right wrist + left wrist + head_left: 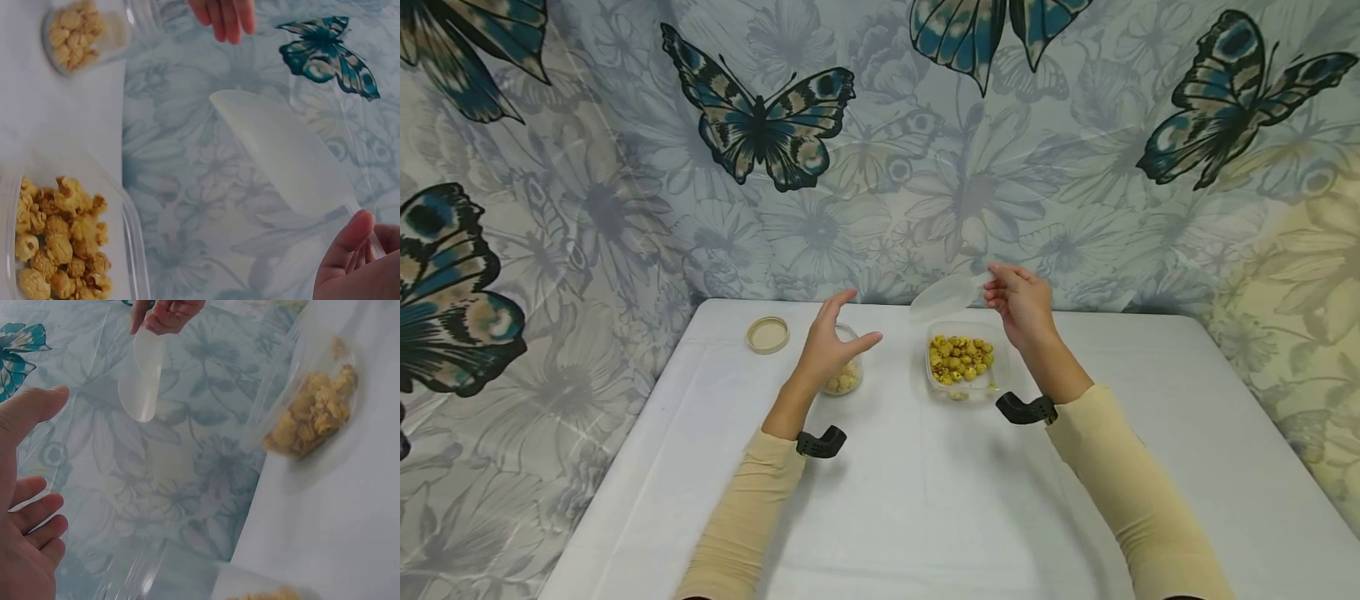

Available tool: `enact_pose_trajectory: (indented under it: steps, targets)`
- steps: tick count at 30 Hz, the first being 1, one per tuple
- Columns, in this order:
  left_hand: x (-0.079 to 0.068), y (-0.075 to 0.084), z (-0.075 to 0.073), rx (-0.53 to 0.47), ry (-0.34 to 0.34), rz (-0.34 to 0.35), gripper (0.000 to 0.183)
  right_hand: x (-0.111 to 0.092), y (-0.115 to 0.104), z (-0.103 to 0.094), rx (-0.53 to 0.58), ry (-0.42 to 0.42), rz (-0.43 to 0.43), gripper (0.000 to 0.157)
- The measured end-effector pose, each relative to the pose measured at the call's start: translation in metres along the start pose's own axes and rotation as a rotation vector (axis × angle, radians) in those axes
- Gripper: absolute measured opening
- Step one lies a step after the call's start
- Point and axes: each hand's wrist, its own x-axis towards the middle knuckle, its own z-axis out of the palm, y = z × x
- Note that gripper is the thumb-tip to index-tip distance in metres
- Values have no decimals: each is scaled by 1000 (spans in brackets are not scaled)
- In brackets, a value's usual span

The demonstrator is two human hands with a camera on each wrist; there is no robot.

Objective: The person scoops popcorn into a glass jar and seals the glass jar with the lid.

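Note:
My right hand point(1021, 307) pinches the handle of a translucent white scoop point(949, 295), which is held above the far side of a clear plastic container point(139, 250). Yellow caramel popcorn point(960, 358) fills part of that container. My left hand point(833, 343) is beside and over a clear jar point(856, 377), thumb and fingers spread apart, apparently without gripping it. Some popcorn point(76, 37) lies in the jar's bottom. In the left wrist view the left hand point(28, 544) holds nothing, and the jar point(181, 575) appears at the lower edge.
A round gold-coloured lid point(767, 335) lies on the white-covered table point(880, 517), left of the jar. Behind the table's far edge hangs a butterfly-patterned cloth point(880, 225). It also runs along the left and right sides.

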Motion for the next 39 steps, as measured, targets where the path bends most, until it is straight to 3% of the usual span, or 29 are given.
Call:
enact_pose_trajectory:
  steps: [8, 15, 28, 39]
  targets:
    - [-3, 9, 17, -3, -40, 17, 80, 0, -4, -11, 12, 13, -24, 11]
    - [-4, 9, 33, -35, -38, 86, 75, -2, -5, -21, -19, 45, -48, 10]
    - [-4, 6, 61, 7, -171, 35, 77, -6, -2, -46, -70, 132, -69, 9]
    - [-2, -8, 80, 44, -296, -52, 81, -4, 5, -61, -120, 209, -82, 7]
